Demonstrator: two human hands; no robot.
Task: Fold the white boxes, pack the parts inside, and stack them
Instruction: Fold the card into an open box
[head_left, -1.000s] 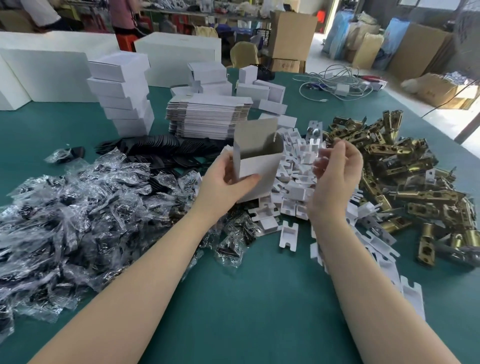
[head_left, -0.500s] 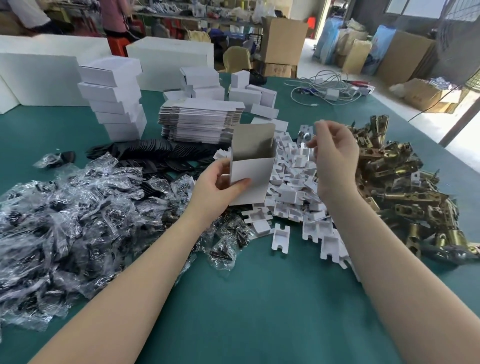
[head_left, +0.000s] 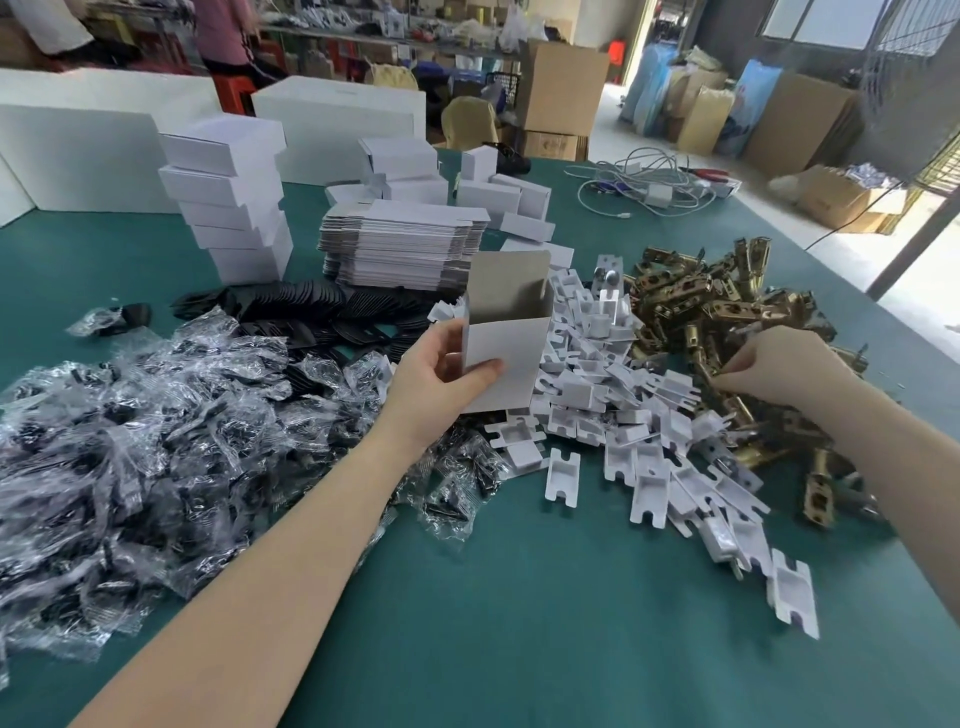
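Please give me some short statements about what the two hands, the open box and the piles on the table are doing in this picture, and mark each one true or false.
1. The left hand holds the open white box upright, flap raised. True.
2. The right hand is inside the box. False: it reaches into the brass latch pile, apart from the box.
3. The stack of flat box blanks lies behind the held box. True.
4. The bagged black parts lie on the person's right. False: they lie on the left.
5. The folded boxes are stacked at the far left. True.
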